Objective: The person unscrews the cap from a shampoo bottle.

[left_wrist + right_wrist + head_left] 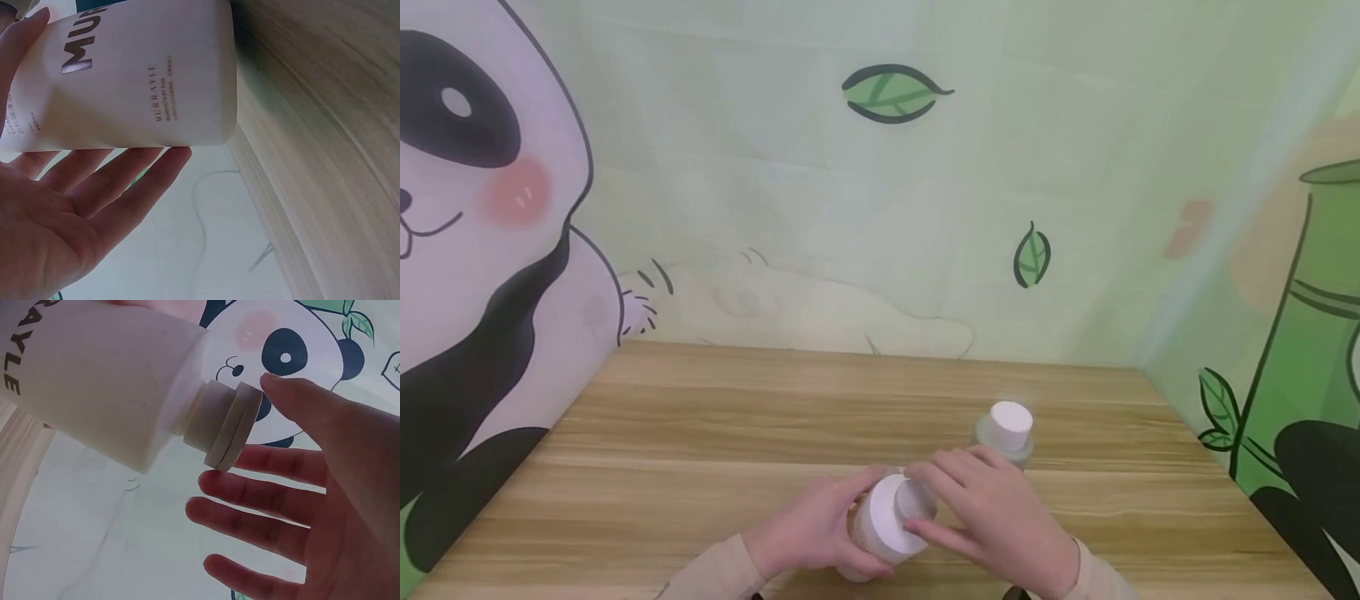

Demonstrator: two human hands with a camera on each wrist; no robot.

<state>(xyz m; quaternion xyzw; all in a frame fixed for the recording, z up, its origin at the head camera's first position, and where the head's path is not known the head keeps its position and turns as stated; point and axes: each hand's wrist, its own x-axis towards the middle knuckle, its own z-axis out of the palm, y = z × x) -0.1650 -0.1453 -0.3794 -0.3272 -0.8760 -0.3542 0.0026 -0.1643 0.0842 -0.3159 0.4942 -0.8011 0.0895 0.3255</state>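
Observation:
A white bottle (882,521) with dark lettering is tilted above the wooden table, its cap end toward the right. My left hand (816,523) grips its body, thumb on one side and fingers along the other, as the left wrist view also shows on the bottle (144,87). At the round white cap (234,428) is my right hand (1003,521), thumb and fingertips on opposite sides of the rim. The right wrist view shows its other fingers spread. Past the right hand stands a second bottle (1011,427), pale green with a white cap, its lower part hidden.
The wood-grain table (700,417) extends to a pale green backdrop (760,167) printed with leaves. A printed panda (467,275) is on the left side and a green bamboo drawing (1285,350) on the right.

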